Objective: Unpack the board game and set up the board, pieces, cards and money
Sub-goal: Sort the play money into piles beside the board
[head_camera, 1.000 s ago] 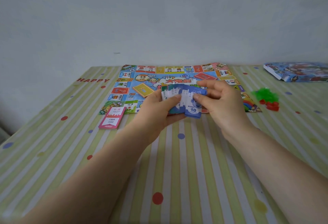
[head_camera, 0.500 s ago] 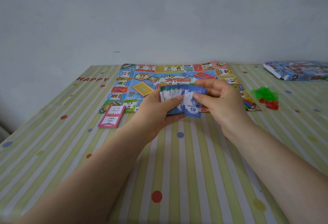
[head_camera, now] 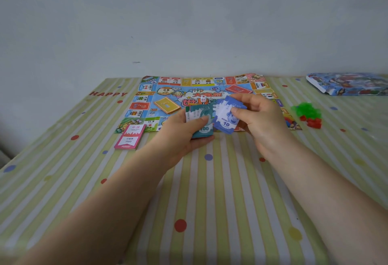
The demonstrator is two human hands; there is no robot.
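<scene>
Holding a teal stack of 100 notes [head_camera: 202, 124], the left hand [head_camera: 184, 136] has its fingers curled round it, thumb pressed on top. Just beside it, the right hand [head_camera: 260, 117] pinches a blue bundle of 10 notes [head_camera: 225, 116] between thumb and fingers, above the board's [head_camera: 189, 94] near edge. Pink cards [head_camera: 130, 137] lie to the left, green and red pieces [head_camera: 308, 114] to the right.

One game board [head_camera: 168, 94], one die [head_camera: 203, 99], three card stacks, two bundles of play money and one box [head_camera: 346, 85] are counted on the worktop [head_camera: 210, 201].
</scene>
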